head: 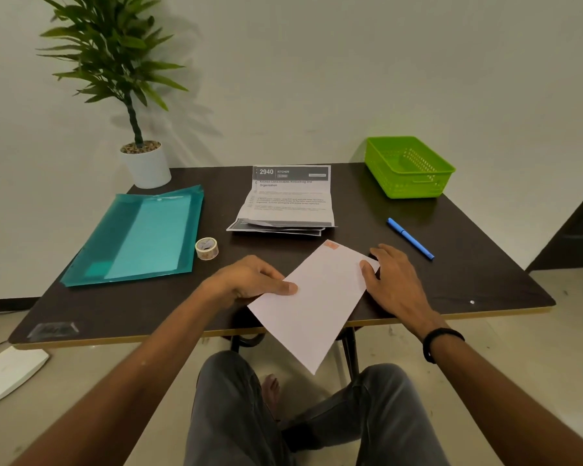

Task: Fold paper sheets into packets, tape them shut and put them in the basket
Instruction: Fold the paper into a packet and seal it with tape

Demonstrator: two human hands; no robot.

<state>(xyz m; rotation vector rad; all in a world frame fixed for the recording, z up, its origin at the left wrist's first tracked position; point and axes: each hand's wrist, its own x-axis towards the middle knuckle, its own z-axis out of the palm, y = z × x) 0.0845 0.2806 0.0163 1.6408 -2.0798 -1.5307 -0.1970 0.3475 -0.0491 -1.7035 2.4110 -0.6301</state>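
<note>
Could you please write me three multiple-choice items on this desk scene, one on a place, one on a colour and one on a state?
1. Where does the tape roll lie?
A. Beside the teal folder
B. Inside the basket
C. On the floor

2. What colour is the pen?
A. Red
B. Blue
C. Black

3. How is the white folded sheet held?
A. Lying untouched on the table
B. Left hand pinching one edge, right hand on the other
C. Pinned under the plant pot

Answers: 1 A, the roll sits at the folder's right edge; 2 B, its body is plainly blue; 3 B, the left thumb lies on the sheet and the right thumb rests on its far corner.
</note>
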